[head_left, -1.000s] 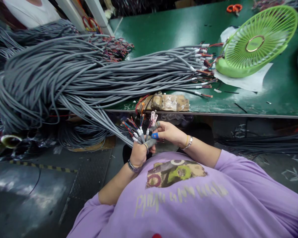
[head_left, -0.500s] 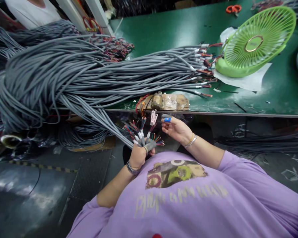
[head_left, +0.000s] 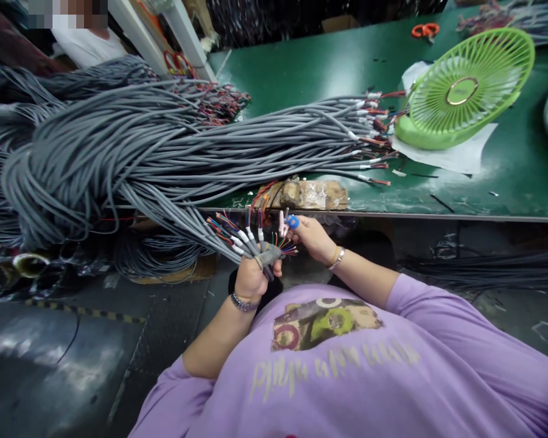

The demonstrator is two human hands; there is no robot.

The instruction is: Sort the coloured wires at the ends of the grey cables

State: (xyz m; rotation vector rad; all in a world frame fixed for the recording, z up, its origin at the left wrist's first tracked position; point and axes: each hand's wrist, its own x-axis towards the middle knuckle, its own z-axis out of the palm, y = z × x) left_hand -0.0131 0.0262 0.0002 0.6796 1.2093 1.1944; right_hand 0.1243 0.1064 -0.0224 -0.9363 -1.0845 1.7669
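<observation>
Below the desk edge: we hold a fan of grey cable ends (head_left: 237, 240) in front of our chest, their stripped coloured wires sticking up.
Left hand (head_left: 251, 277): closed tight around the bunch of cable ends, a grey finger cot on the forefinger.
Right hand (head_left: 313, 238): fingers pinched together on a small pale connector (head_left: 282, 224) at the top of one cable; a blue finger cot on the tip.
Where the cables run: from our left hand up and to the left into the big grey cable pile (head_left: 119, 146) that lies across the desk (head_left: 506, 182).
Risk, as we judge it: the weight of the pile could drag ends out of our left hand if the grip eases; the thin wires sit close together, so the pinch could catch a neighbouring wire.
In the way: the desk edge and a taped brown block (head_left: 308, 194) sit just above our hands.
Around: a green fan (head_left: 466, 88) on white paper beside the far cable ends, orange scissors (head_left: 424, 29) at the back, more cables on the floor, another person at top left.
</observation>
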